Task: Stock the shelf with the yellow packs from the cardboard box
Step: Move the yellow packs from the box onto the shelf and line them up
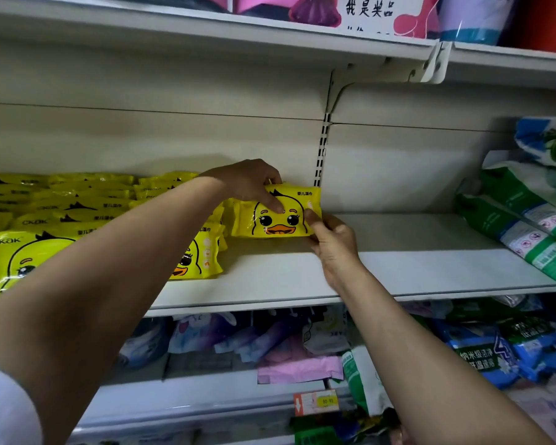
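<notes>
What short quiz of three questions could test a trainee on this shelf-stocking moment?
1. True or false: both hands hold the upright yellow duck pack.
2. Which side of the shelf board is bare: A) left, B) right?
3. Fill in: the green and white bags lie at the shelf's far ____.

Key: 1 true: left hand grips its top, right hand its right edge. 2 B. 3 right.

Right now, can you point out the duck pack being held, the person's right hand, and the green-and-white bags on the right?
Yellow duck pack (278,216): head view, on the printed duck face.
Right hand (333,240): head view, on the back of the hand.
Green-and-white bags (527,226): head view, on one leaning bag's front.
</notes>
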`<state>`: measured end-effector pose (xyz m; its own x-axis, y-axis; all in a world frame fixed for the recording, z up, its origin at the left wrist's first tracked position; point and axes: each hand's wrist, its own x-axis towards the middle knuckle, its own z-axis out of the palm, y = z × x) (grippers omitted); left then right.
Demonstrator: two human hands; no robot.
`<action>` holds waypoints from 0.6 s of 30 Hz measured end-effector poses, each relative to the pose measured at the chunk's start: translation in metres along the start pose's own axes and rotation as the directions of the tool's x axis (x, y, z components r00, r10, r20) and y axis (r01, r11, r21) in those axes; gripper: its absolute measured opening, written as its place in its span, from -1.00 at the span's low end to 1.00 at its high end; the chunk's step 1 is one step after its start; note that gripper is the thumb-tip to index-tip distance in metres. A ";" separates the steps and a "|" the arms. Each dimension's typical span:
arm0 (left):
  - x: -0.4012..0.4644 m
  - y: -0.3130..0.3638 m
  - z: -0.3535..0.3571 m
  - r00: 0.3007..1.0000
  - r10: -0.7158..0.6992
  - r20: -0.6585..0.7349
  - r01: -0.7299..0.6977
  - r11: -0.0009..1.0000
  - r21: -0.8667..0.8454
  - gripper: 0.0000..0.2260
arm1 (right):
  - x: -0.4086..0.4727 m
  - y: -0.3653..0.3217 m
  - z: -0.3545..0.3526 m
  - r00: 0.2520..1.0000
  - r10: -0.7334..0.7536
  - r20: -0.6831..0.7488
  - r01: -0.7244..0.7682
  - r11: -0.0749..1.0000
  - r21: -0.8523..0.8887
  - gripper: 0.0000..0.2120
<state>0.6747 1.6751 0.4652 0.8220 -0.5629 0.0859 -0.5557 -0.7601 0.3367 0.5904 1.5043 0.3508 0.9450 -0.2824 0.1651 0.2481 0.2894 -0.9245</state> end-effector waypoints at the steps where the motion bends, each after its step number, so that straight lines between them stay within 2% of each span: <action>1: -0.001 -0.002 0.001 1.000 -0.005 0.001 0.005 1.000 0.011 -0.58 | 0.001 0.000 0.000 1.000 -0.010 -0.005 0.010 1.000 -0.003 -0.92; 4: -0.005 -0.007 0.003 1.000 -0.015 0.002 0.015 1.000 0.018 -0.60 | 0.004 0.003 0.001 0.999 -0.032 -0.018 0.032 0.999 0.010 -0.96; 12: -0.004 -0.010 0.012 0.999 -0.044 0.012 0.044 0.999 -0.002 -0.56 | 0.006 0.007 0.000 0.999 -0.027 -0.033 0.026 0.999 -0.041 -0.88; 14: -0.003 -0.011 0.013 0.999 -0.049 0.012 0.049 0.999 0.012 -0.53 | 0.006 0.007 0.001 0.999 -0.027 -0.035 0.026 0.998 -0.049 -0.78; 16: -0.003 -0.012 0.014 0.998 -0.057 0.013 0.057 0.998 0.031 -0.49 | 0.006 0.007 0.002 0.999 -0.030 -0.026 0.028 0.998 -0.055 -0.57; 18: -0.003 -0.014 0.015 0.998 -0.062 0.012 0.062 0.997 0.036 -0.48 | 0.007 0.008 0.003 0.999 -0.029 -0.016 0.029 0.998 -0.053 -0.48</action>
<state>0.6780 1.6825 0.4463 0.8534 -0.5185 0.0536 -0.5081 -0.8047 0.3071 0.5999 1.5078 0.3457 0.9338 -0.3052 0.1869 0.2632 0.2319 -0.9364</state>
